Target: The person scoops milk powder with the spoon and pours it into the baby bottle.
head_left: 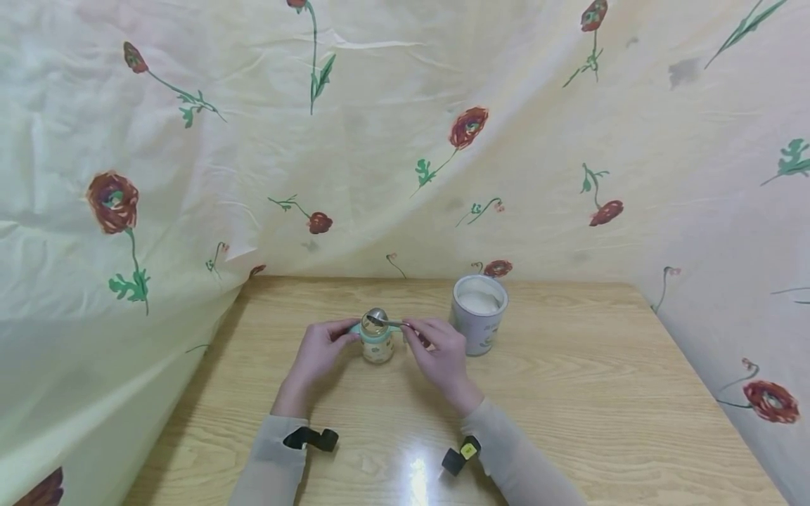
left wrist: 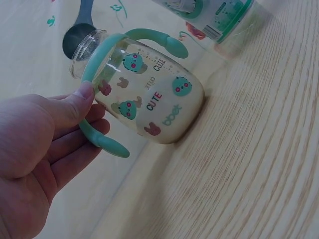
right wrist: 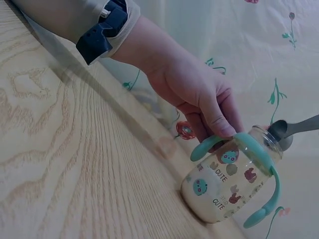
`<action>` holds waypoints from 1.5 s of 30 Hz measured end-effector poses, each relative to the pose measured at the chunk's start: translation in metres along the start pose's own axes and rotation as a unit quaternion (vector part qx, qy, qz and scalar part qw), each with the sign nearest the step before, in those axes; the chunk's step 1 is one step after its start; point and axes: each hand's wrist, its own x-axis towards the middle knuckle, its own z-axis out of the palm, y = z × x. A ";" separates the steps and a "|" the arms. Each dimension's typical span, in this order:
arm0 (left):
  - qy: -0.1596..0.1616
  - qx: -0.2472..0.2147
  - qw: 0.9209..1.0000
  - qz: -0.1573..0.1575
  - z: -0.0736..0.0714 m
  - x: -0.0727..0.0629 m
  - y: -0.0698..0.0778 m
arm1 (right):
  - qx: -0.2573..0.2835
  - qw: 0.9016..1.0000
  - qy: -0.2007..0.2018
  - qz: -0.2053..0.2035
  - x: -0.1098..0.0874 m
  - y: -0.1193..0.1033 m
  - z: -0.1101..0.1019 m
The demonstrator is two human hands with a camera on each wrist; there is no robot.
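A clear baby bottle (head_left: 377,351) with a mint-green handle ring and cartoon prints stands upright on the table, its top uncovered. Something pale fills its lower part in the left wrist view. My left hand (head_left: 319,350) pinches one green handle (left wrist: 94,62) between thumb and fingers. My right hand (head_left: 443,351) holds a metal spoon (head_left: 377,315) by its handle, the bowl at the bottle's mouth. In the right wrist view the spoon's bowl (right wrist: 279,129) tilts at the glass rim; whether powder is still in it I cannot tell.
An uncovered light-coloured can (head_left: 473,332) with whitish contents stands just behind and right of my right hand. The wooden table (head_left: 601,379) runs back to a cream cloth (head_left: 380,161) with red flowers, which also hangs at both sides.
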 end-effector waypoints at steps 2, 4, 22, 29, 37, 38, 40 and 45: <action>0.000 0.000 1.000 -0.001 0.000 0.000 0.000 | 0.006 1.000 0.004 -0.005 0.000 0.000 0.000; 0.000 0.000 1.000 0.001 0.000 0.000 0.000 | 0.009 1.000 0.007 -0.009 0.001 0.000 0.000; 0.005 0.001 0.999 0.040 -0.005 -0.001 0.004 | 0.049 0.995 0.053 0.063 0.010 -0.007 -0.006; 0.025 0.007 0.994 0.104 -0.002 -0.001 0.018 | 0.085 0.986 0.097 0.103 0.023 -0.017 -0.021; 0.056 0.016 0.988 0.141 0.002 -0.003 0.031 | 0.133 0.976 0.126 0.115 0.029 -0.015 -0.047; 0.060 0.017 0.987 0.146 0.003 -0.003 0.033 | 0.133 0.976 0.128 0.113 0.030 -0.013 -0.050; 0.065 0.015 0.986 0.153 0.006 -0.002 0.036 | 0.124 0.977 0.131 0.115 0.031 -0.010 -0.058; 0.071 0.006 0.983 0.167 0.018 0.000 0.047 | 0.085 0.978 0.139 0.134 0.034 0.000 -0.079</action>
